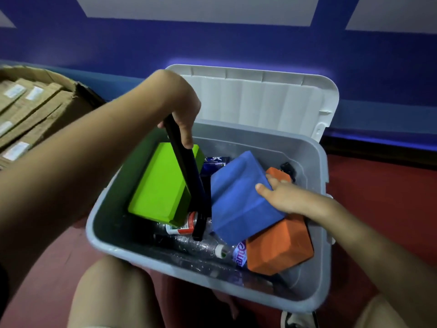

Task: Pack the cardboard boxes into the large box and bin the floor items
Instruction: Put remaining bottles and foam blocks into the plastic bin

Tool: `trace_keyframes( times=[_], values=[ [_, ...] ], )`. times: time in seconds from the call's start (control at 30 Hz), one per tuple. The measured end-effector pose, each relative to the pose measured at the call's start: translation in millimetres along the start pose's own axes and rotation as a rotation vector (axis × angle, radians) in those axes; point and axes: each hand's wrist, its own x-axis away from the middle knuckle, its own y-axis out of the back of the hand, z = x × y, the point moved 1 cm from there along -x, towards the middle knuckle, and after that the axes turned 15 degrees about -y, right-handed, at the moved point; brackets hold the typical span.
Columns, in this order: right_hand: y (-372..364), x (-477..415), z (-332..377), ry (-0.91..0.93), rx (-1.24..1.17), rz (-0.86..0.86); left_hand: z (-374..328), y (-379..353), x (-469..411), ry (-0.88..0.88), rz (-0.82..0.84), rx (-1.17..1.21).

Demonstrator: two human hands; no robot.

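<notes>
A grey plastic bin (316,162) stands on the floor in front of me, its white lid (260,95) tipped open against the wall. Inside lie a green foam block (160,185), a blue foam block (238,200), an orange foam block (279,245), clear plastic bottles (201,245) and a red-and-white can (186,224). My left hand (182,110) grips the top of a long black bar (186,176) that slants down into the bin. My right hand (281,195) holds the blue block at its right edge, thumb on top.
A large cardboard box (35,110) at the left holds several flat cardboard boxes with white labels. The floor (378,197) is dark red; a blue wall runs behind the bin. My knees and one shoe (298,319) are just below the bin.
</notes>
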Motion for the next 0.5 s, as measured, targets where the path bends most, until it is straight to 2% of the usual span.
trace_keyframes(
  times=[0.07, 0.13, 0.17, 0.23, 0.27, 0.33, 0.4, 0.43, 0.5],
  values=[
    [-1.5, -4.7, 5.8, 0.006, 0.023, 0.043, 7.1, -2.4, 1.1, -0.033, -0.131, 0.018],
    [-6.8, -4.6, 12.6, -0.002, 0.045, 0.090, 5.3, -12.8, -13.7, -0.164, -0.517, 0.196],
    [-10.0, -4.4, 15.5, -0.013, 0.059, 0.094, 1.3, -22.5, -24.0, -0.212, -0.752, 0.377],
    [-10.7, -2.9, 20.7, -0.029, 0.081, 0.062, -6.4, -53.2, -46.4, -0.163, -1.168, 0.666],
    [-10.0, -1.6, 22.5, -0.033, 0.081, 0.058, -11.1, -70.8, -54.2, -0.100, -1.280, 0.687],
    [-9.3, -4.9, 26.4, -0.041, 0.053, 0.071, -20.6, -100.7, -65.6, -0.076, -1.342, 0.694],
    [-12.1, -11.5, 31.2, -0.058, 0.006, 0.105, -30.5, -117.6, -70.5, -0.109, -1.313, 0.943],
    [-15.2, -12.6, 33.5, -0.072, -0.004, 0.115, -34.4, -126.4, -75.9, -0.098, -1.227, 1.057],
    [-25.5, -13.3, 38.3, -0.118, 0.024, 0.107, -46.2, -147.4, -91.0, -0.049, -0.940, 1.218]
  ],
)
